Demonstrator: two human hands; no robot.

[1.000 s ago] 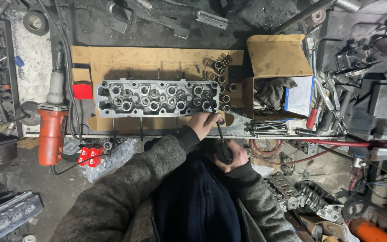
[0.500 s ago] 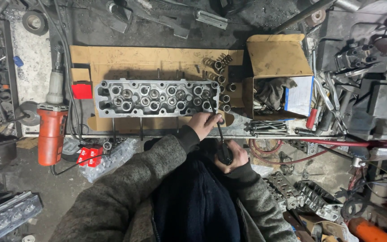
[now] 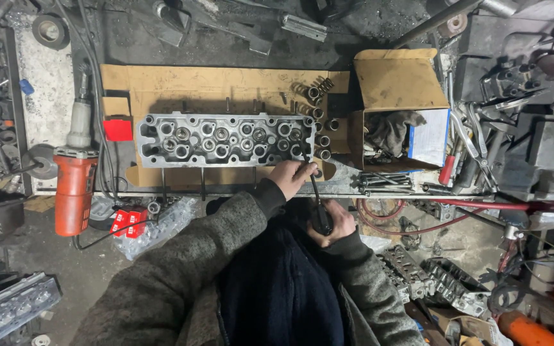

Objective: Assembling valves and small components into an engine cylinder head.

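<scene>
A grey metal cylinder head [image 3: 222, 139] lies on a sheet of cardboard [image 3: 226, 86] on the workbench. My left hand [image 3: 293, 176] rests at the head's near right corner, fingers pinched on the thin shaft of a long tool [image 3: 314, 192]. My right hand [image 3: 331, 224] is closer to my body and grips the tool's black handle. Several valve springs [image 3: 315, 96] and small round parts stand just right of the head.
A red angle grinder [image 3: 72, 182] lies left of the head. An open cardboard box [image 3: 395, 109] with a rag and paper sits to the right, with pliers and rods beside it. Red hoses, metal parts and another cylinder head [image 3: 8, 307] lie below the bench.
</scene>
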